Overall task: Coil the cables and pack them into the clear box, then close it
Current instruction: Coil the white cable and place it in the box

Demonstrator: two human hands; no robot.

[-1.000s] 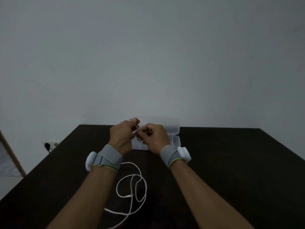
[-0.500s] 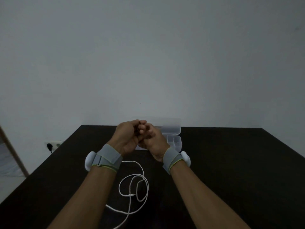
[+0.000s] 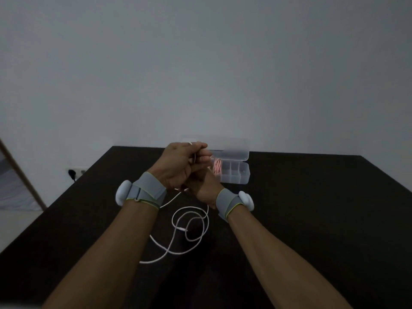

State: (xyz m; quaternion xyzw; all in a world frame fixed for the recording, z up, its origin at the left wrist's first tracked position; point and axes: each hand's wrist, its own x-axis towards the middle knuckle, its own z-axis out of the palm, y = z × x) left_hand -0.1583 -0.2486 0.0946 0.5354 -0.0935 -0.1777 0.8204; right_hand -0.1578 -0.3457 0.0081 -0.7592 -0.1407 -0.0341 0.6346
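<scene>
Head view: left hand (image 3: 178, 166) and right hand (image 3: 201, 181) pressed together above the table (image 3: 312, 219), fingers curled on the white cable (image 3: 189, 228); exact grip hidden between the palms, right hand partly covered by the left. Cable trailing down from the hands into loose loops on the table, near end cut off behind the left forearm. Clear box (image 3: 234, 175) just beyond the hands, lid up, left part blocked; something pink inside, hard to make out.
</scene>
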